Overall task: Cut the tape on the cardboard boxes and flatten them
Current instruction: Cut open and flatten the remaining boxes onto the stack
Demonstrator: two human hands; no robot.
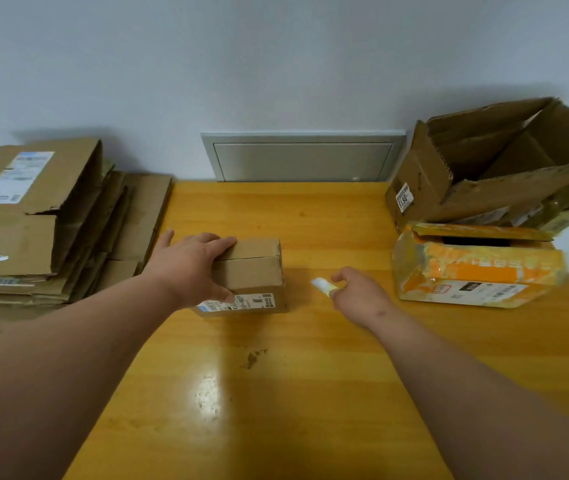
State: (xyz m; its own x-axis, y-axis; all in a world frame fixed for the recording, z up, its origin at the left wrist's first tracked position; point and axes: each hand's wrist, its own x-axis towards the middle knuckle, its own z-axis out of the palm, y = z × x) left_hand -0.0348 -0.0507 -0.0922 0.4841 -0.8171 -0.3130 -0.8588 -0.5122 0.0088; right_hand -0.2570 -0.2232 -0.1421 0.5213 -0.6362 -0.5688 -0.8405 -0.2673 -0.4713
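- Both bare forearms reach forward from the bottom corners over the glossy yellow wooden worktop (310, 393), which carries a small dark smudge and a bright glare patch near its middle.
- The right hand (359, 297) hovers knuckles-up just above the worktop, its grip curled round a small white and yellow cutter (323, 285) whose tip points left toward the small box; the tool is blurred, so no blade can be made out.
- The left hand (189, 268) lies palm-down over the near left part of the small box (255, 275), its grip clamped there: fingers spread across the top, thumb pressed against the front face.
- That box is plain brown cardboard, closed, with a seam running across its lid; it stands at the middle of the worktop, left of the cutter and apart from it.
- A white shipping label with barcodes and a blue corner sits on its front face; the print is too small to read.
- Right of the right hand stands a crumpled box wrapped in orange tape (477, 271), its white label unreadable.
- Behind it lies a large open brown box (484, 168), tipped on its side; a small sticker seems to read "E190".
- Far left, beside the worktop, a stack of flattened boxes (44, 223) carries white labels.
- A grey panel (302, 159) sits in the wall behind.
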